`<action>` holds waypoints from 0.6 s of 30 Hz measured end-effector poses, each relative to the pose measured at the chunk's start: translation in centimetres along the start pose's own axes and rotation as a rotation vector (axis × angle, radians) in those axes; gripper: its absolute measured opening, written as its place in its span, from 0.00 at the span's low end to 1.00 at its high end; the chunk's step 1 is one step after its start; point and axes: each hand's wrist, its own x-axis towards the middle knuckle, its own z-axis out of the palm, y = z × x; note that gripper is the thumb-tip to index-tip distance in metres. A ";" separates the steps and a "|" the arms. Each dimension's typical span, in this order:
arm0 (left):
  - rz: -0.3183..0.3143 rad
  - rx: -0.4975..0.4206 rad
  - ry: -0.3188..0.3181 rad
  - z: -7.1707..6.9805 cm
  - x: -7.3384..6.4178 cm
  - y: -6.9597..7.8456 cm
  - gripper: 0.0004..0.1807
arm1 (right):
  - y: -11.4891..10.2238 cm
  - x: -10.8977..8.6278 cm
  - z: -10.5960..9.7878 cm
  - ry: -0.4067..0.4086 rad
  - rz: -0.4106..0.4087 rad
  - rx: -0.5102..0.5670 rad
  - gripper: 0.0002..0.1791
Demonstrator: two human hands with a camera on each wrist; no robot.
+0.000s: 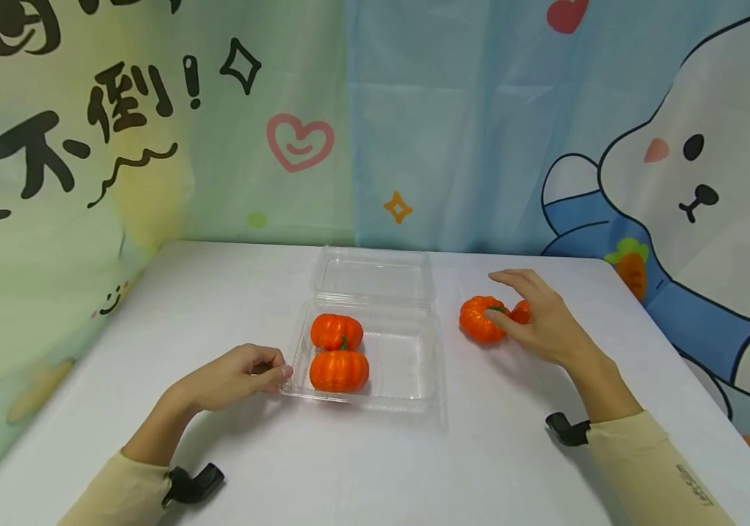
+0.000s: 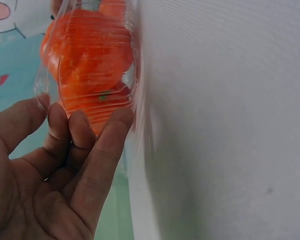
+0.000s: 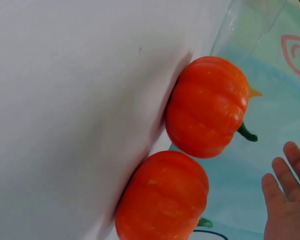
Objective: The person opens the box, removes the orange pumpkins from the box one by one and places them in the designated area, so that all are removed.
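1. head view: the clear box (image 1: 407, 365) sits mid-tabletop (image 1: 388, 467), its lid (image 1: 375, 276) laid back towards twelve o'clock. two orange pumpkins (image 1: 339, 372) touch each other on its nine o'clock side.
2. the left hand (image 1: 239, 376), at about eight o'clock of the box, pinches its near corner between thumb and fingers. thin plastic like this should be light, bendy and rather slippery; the rim looks the best hold.
3. at three o'clock of the box stand a loose pumpkin (image 1: 480, 321) and, just beside it, a partly hidden second pumpkin (image 1: 522, 313). the right hand (image 1: 545, 329) is over them, thumb and fingers apart.
4. the tabletop is white and looks smooth; a printed curtain (image 1: 427, 161) hangs beyond it at twelve o'clock.
5. left wrist view: the thumb is at the rim, the other fingers against the ribbed wall, so squeezing might dent it.
6. right wrist view: the fingers, at about four o'clock, are spread and clear of both glossy pumpkins. these look firm, probably light and slick; grip round the widest sides rather than the thin green stem (image 3: 247, 132).
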 end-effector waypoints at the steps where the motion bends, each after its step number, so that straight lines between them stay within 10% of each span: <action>1: 0.001 0.000 0.000 0.0 0.0 0.0 0.13 | -0.1 0.1 0.1 0.003 -0.008 -0.003 0.34; 18: -0.005 0.012 0.018 0.2 -0.4 -0.3 0.13 | -1.3 1.7 1.1 -0.033 -0.110 0.046 0.34</action>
